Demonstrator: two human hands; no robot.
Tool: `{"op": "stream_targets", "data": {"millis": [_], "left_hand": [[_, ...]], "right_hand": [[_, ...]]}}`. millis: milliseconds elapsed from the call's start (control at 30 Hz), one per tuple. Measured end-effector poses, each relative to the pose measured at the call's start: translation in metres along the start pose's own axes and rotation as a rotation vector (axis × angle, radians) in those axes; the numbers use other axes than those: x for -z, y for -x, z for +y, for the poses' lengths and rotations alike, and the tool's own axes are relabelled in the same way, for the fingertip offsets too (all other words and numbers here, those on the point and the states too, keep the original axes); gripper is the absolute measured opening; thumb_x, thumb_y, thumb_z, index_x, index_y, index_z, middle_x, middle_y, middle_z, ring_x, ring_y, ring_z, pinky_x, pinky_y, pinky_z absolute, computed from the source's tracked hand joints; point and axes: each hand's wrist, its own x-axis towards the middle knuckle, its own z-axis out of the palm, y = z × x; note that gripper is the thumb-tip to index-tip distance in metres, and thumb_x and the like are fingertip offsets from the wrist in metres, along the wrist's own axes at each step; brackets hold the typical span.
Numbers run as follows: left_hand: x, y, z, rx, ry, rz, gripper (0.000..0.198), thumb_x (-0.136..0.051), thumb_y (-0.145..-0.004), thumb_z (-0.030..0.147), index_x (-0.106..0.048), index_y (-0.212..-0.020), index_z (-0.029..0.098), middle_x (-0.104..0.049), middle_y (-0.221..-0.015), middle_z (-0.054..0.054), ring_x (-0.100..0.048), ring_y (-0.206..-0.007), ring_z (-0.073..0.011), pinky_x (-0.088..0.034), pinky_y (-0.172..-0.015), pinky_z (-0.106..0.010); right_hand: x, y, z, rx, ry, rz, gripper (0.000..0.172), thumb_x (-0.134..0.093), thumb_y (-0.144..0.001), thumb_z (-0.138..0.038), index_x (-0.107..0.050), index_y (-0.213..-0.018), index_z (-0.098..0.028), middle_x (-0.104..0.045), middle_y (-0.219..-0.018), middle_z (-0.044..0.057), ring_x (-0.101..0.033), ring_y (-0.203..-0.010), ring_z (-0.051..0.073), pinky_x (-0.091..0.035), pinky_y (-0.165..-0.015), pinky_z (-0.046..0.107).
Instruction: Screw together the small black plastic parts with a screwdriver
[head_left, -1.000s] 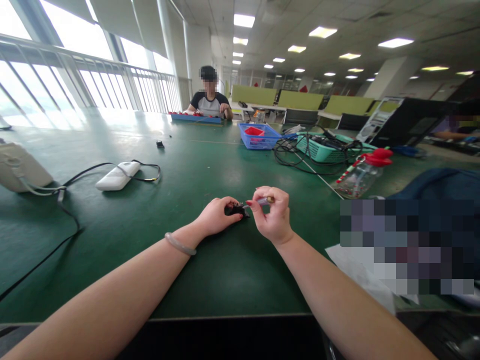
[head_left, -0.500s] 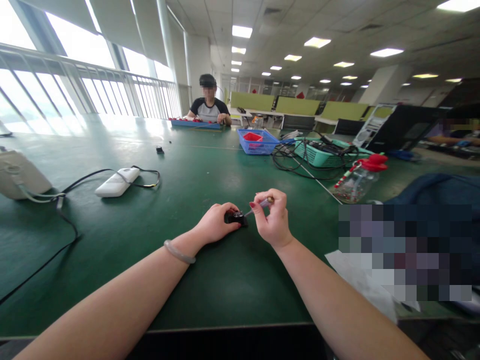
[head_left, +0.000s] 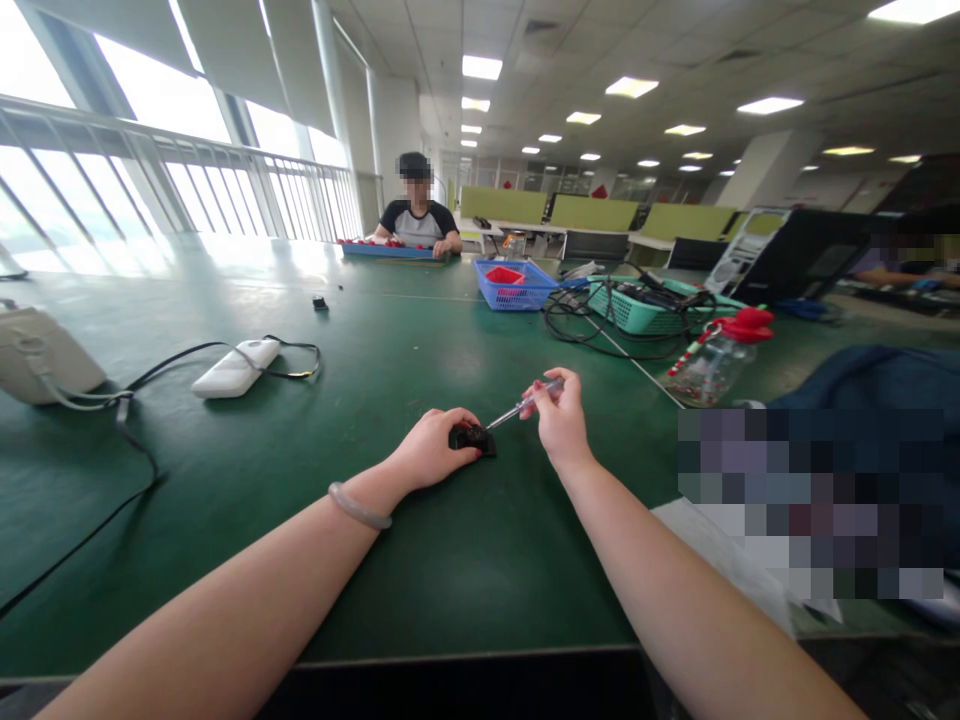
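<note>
On the green table (head_left: 420, 560), a small black block-shaped part (head_left: 480, 440) lies in front of me. My left hand (head_left: 433, 447) is closed around its left side, thumb in front and fingers behind. My right hand (head_left: 561, 415) grips a screwdriver (head_left: 517, 411) by its clear handle. The thin metal shaft slants down to the left, and its tip is at the right side of the black part; whether it touches cannot be made out. A grey bangle (head_left: 358, 508) circles my left wrist.
A white power bank (head_left: 238, 368) with a black cord lies left. Beyond are a blue basket (head_left: 517, 288), a green basket (head_left: 637, 310) with tangled cables, and a red-capped bottle (head_left: 716, 360). Another person (head_left: 417, 215) sits at the far end behind a blue tray (head_left: 390, 250).
My right hand has moved slightly right and turned, so more of the screwdriver's shaft and handle shows. My left hand stays on the black part.
</note>
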Motion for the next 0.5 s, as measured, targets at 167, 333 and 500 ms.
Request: {"op": "stream_targets", "data": {"millis": [167,333,500], "left_hand": [[0.0009,0.0005,0.0008,-0.014,-0.014,-0.008,0.034,-0.071,-0.073,0.032,-0.067,-0.106,0.027,-0.073,-0.103,-0.001,-0.062,-0.103,-0.0263,-0.05,-0.092,-0.04],[0.002,0.0014,0.0019,-0.029,-0.029,-0.006,0.033,-0.071,-0.073,0.033,-0.069,-0.106,0.027,-0.073,-0.102,-0.002,-0.061,-0.104,-0.0266,-0.05,-0.092,-0.039],[0.0015,0.0015,0.0023,-0.029,-0.022,-0.019,0.035,-0.07,-0.074,0.034,-0.068,-0.108,0.027,-0.072,-0.101,-0.003,-0.06,-0.105,-0.0266,-0.049,-0.093,-0.039]], "right_hand": [[-0.0011,-0.0019,0.0085,-0.098,-0.098,-0.052,0.032,-0.061,-0.081,-0.04,-0.04,-0.1,-0.024,-0.063,-0.067,-0.009,-0.06,-0.049,0.011,-0.051,-0.058,0.029],[0.0008,-0.0045,0.0116,-0.291,-0.202,-0.068,0.035,-0.064,-0.077,-0.039,-0.039,-0.096,-0.024,-0.063,-0.064,-0.008,-0.061,-0.047,0.012,-0.05,-0.055,0.027],[-0.0001,-0.0029,0.0063,-0.419,-0.271,-0.021,0.027,-0.062,-0.08,-0.026,-0.04,-0.094,-0.023,-0.063,-0.061,-0.007,-0.06,-0.047,0.011,-0.051,-0.054,0.025]]}}
